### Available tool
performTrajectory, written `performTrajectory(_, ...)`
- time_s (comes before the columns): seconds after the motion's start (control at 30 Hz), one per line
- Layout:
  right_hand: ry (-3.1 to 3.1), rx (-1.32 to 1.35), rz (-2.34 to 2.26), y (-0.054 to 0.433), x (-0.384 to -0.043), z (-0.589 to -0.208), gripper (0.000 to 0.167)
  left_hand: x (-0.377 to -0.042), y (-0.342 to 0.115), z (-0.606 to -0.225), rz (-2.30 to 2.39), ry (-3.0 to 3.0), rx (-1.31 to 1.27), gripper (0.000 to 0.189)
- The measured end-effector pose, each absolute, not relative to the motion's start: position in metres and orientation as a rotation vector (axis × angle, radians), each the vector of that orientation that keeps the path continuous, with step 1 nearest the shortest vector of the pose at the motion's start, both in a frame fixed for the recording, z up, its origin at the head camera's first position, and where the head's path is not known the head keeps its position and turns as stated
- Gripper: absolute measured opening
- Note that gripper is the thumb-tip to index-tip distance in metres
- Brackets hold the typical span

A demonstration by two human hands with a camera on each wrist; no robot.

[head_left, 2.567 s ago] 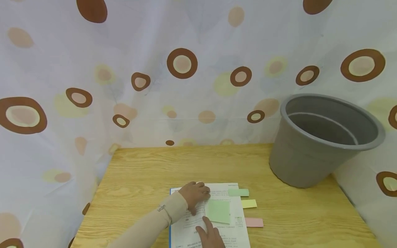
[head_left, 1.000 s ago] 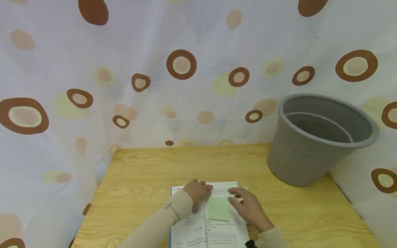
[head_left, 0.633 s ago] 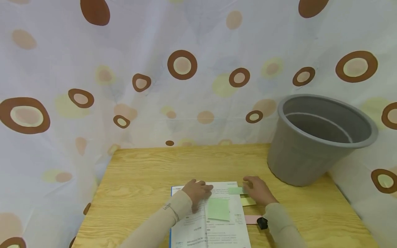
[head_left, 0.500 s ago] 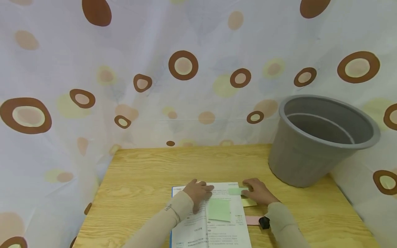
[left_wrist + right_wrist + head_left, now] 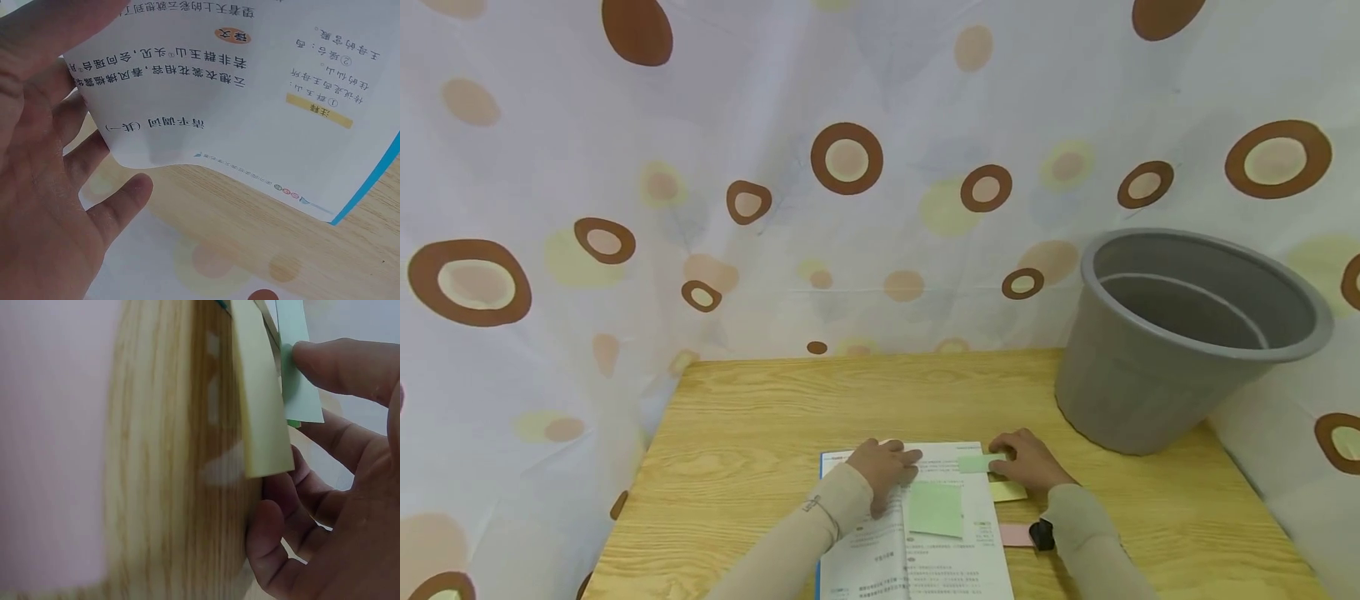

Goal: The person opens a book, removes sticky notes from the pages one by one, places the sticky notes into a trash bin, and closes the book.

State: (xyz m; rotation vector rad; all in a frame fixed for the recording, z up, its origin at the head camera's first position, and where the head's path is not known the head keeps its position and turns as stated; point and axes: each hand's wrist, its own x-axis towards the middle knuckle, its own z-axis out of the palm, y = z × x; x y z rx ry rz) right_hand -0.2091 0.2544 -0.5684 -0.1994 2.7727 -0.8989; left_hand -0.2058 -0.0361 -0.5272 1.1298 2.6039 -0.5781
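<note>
An open book [image 5: 951, 575] with printed pages and a blue cover edge lies at the front of the table. My left hand [image 5: 883, 471] rests with spread fingers across its upper middle, near the fold. A square green sticky note [image 5: 936, 510] is on the right page. From the right edge stick out a green sticky tab [image 5: 975, 464], a yellow sticky tab [image 5: 1007, 491] and a pink sticky tab [image 5: 1016, 535]. My right hand [image 5: 1028, 460] pinches the green tab's outer end; in the right wrist view the thumb [image 5: 337, 365] presses its face and a finger lies behind.
A large grey bucket [image 5: 1142, 383] stands at the back right of the wooden table [image 5: 820, 400]. Behind and beside the table hangs a white curtain [image 5: 880, 108] with brown and yellow spots. A black band is on my right wrist.
My right hand came up from the lower part of the page, crossed right over the book, and took the end of the green sticky tab. The left hand stayed on the page.
</note>
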Motion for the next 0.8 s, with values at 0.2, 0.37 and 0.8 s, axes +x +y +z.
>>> performTrajectory(0.2,2.786,-0.186,-0.924,0.256,-0.21,-0.575,0.02,-0.204,-0.035,-0.525,-0.58,2.601,1.12,0.081)
performTrajectory(0.37,2.791,-0.161,-0.939,0.255,-0.21,-0.576,0.018,-0.202,-0.033,-0.519,-0.578,2.588,1.1,0.083)
performTrajectory(0.8,2.818,-0.122,-0.967,0.254,-0.209,-0.579,0.012,-0.198,-0.032,-0.519,-0.597,2.612,1.078,0.084)
